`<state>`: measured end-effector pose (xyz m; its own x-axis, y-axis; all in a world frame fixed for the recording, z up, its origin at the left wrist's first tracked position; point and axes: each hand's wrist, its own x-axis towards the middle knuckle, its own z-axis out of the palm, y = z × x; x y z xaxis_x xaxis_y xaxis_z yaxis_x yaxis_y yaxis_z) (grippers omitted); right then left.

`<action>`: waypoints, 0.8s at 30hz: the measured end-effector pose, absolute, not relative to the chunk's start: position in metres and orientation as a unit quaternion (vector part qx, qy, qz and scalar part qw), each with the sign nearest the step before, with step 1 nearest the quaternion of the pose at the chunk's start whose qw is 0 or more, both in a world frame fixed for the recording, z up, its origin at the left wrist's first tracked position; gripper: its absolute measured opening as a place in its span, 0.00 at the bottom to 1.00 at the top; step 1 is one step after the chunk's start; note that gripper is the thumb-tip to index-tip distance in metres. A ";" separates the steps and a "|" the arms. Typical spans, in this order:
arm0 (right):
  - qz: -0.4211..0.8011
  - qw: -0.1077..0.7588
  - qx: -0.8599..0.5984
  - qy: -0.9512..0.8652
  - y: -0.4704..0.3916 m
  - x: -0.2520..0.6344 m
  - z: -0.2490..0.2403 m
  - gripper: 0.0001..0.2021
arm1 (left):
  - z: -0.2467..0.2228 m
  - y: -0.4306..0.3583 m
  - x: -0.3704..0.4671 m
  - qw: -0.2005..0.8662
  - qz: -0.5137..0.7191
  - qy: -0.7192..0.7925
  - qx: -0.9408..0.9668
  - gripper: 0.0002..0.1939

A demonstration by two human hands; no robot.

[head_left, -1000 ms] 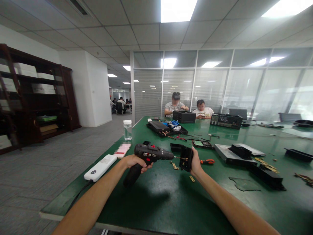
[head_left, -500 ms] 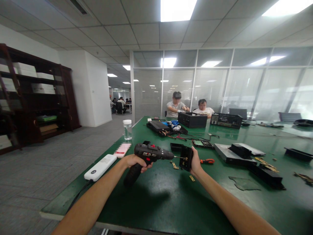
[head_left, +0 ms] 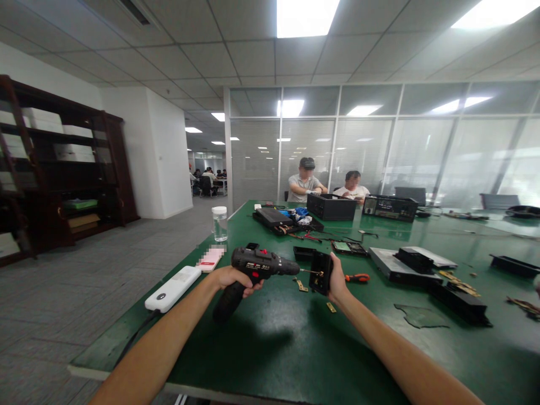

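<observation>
Resting against the right fingers (head_left: 334,263), seemingly upright, a black housing (head_left: 323,263).

On my feed from the head camera, a black case (head_left: 331,208) sits farther right than a second ago, two co-workers (head_left: 302,187) have shifted rightward behind the equipment, and a blurred pale shape (head_left: 537,283) appears at the right edge.

open green tabletop (head_left: 253,360) in front, glass shard (head_left: 422,316) rightward
</observation>
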<state>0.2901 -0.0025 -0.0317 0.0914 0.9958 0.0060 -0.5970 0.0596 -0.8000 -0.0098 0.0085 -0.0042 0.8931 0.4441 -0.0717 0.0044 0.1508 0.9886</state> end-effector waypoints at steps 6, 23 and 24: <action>0.606 0.657 -0.331 -0.301 -0.003 0.290 -0.031 0.20 | -0.004 0.008 -0.010 0.741 0.148 0.175 0.632 0.18; 0.606 0.661 -0.323 -0.303 -0.002 0.291 -0.032 0.20 | -0.004 0.008 -0.010 0.736 0.146 0.175 0.638 0.18; 0.605 0.662 -0.324 -0.301 -0.002 0.290 -0.032 0.20 | -0.004 0.008 -0.010 0.735 0.146 0.176 0.639 0.18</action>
<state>0.2905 -0.0022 -0.0322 0.0869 0.9962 0.0074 -0.6065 0.0588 -0.7929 -0.0100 0.0082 -0.0038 0.8958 0.4386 -0.0720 0.0100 0.1420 0.9898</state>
